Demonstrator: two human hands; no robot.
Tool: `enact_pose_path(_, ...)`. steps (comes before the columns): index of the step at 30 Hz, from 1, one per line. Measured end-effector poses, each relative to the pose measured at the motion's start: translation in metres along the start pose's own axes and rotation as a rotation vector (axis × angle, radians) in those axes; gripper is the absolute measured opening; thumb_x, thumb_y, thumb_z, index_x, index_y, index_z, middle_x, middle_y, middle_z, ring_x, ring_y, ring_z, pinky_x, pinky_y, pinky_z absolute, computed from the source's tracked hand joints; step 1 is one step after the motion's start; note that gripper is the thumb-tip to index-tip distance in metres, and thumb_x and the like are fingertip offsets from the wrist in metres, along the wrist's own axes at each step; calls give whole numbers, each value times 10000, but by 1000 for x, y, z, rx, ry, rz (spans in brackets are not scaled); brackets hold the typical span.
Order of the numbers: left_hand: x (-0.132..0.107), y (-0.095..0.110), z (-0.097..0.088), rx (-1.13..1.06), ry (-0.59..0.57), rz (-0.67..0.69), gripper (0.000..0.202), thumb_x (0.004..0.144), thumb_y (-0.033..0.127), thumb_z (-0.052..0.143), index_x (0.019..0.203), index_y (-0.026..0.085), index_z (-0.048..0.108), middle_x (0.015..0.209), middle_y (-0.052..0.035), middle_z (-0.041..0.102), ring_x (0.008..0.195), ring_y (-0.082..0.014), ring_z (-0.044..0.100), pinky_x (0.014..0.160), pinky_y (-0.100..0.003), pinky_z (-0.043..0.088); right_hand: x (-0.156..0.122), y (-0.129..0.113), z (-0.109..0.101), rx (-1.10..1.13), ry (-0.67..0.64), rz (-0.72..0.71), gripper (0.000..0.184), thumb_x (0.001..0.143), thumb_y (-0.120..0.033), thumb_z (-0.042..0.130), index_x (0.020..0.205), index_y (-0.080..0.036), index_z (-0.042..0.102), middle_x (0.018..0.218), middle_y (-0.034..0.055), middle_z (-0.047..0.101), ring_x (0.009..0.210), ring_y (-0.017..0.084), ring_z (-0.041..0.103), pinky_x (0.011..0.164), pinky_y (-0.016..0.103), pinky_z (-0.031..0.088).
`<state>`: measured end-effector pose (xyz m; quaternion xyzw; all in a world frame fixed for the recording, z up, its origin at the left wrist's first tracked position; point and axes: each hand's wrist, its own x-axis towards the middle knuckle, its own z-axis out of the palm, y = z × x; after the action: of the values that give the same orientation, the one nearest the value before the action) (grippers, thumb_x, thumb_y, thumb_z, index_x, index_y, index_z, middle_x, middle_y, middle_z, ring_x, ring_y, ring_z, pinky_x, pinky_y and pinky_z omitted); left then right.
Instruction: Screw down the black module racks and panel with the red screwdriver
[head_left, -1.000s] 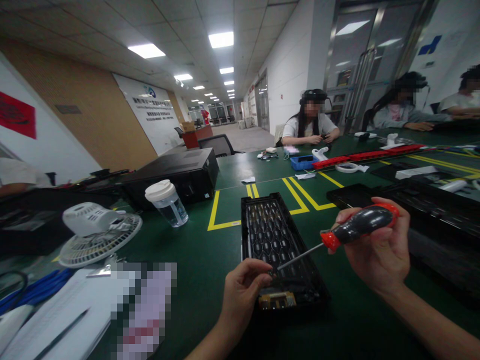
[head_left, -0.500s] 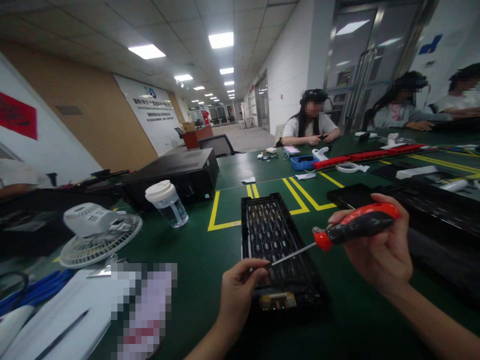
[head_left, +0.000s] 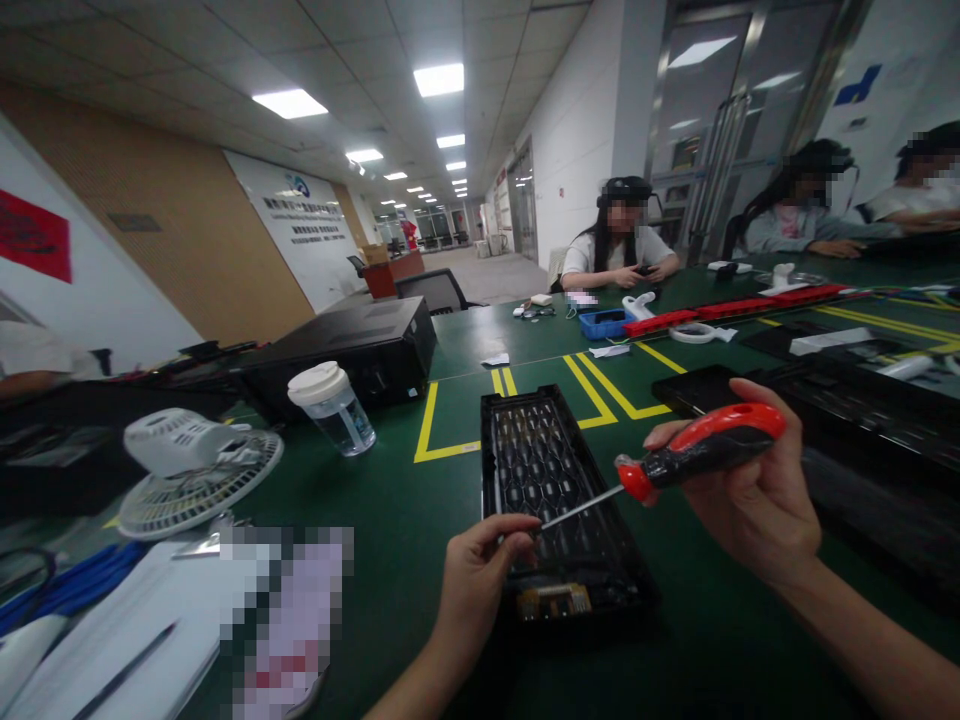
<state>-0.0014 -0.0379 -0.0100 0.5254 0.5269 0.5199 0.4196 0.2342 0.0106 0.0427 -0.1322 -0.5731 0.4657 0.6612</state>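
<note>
My right hand point(head_left: 757, 500) is wrapped loosely round the red and black handle of a screwdriver point(head_left: 705, 455). Its thin metal shaft points down and left. At the shaft's end my left hand point(head_left: 480, 570) pinches the tip between thumb and fingertips; whether a small screw is also in that pinch I cannot make out. Below both hands a black computer case front panel point(head_left: 547, 440) with a honeycomb grille lies on the table. A yellowish-brown part point(head_left: 555, 601) sits in its near end. My left hand and wrist hide some of the panel's left edge.
A lidded cup point(head_left: 334, 408), a white fan point(head_left: 199, 480), a clipboard with papers point(head_left: 142, 620) and a black computer case point(head_left: 345, 350) are on the left. Black case parts point(head_left: 885, 430) lie to the right. Across the green table sits a person point(head_left: 622, 240) near a blue tray point(head_left: 604, 324).
The screwdriver and my right hand have shifted slightly left and down. My left hand keeps its pinch at the tip, almost unmoved.
</note>
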Motion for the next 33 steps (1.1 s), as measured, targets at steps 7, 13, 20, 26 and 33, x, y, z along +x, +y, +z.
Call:
enact_pose_path(7, 1, 1, 1, 12, 1, 11, 123, 742, 231, 645, 819, 173, 721, 691, -22, 692, 639, -155, 633, 612, -229, 500, 0, -1, 1, 8, -41, -20, 428, 906, -287, 478, 1306, -363, 347, 1038, 109, 670, 809, 263, 650, 564, 422, 551)
enact_pose_path(13, 3, -2, -2, -1, -10, 56, 266, 738, 257, 672, 993, 181, 670, 793, -23, 684, 734, -168, 653, 682, -252, 513, 1, -2, 1, 8, -42, -15, 421, 909, -294, 477, 1301, -371, 344, 1035, 103, 676, 773, 251, 667, 565, 411, 553)
enact_pose_path(20, 10, -3, -14, 276, 2, 189, 293, 930, 334, 384, 1049, 187, 608, 874, -56, 686, 820, -190, 637, 768, -305, 483, 4, -2, 0, -18, 8, -35, 447, 887, -313, 518, 1301, -382, 363, 986, 97, 678, 789, 259, 657, 522, 400, 560)
enact_pose_path(26, 18, -8, -18, 688, -112, 344, 223, 874, 172, 420, 930, 197, 634, 978, -76, 648, 960, -227, 590, 872, -379, 459, 7, 2, -2, -56, 43, -73, 455, 882, -297, 517, 1317, -352, 394, 878, 83, 653, 822, 266, 629, 445, 331, 546)
enact_pose_path(33, 18, -9, -16, 748, -103, 371, 217, 869, 138, 427, 918, 196, 630, 974, -67, 641, 977, -224, 570, 877, -383, 468, 17, 4, 3, -111, 85, -69, 445, 870, -344, 527, 1302, -362, 420, 846, 50, 644, 628, 207, 625, 359, 245, 455)
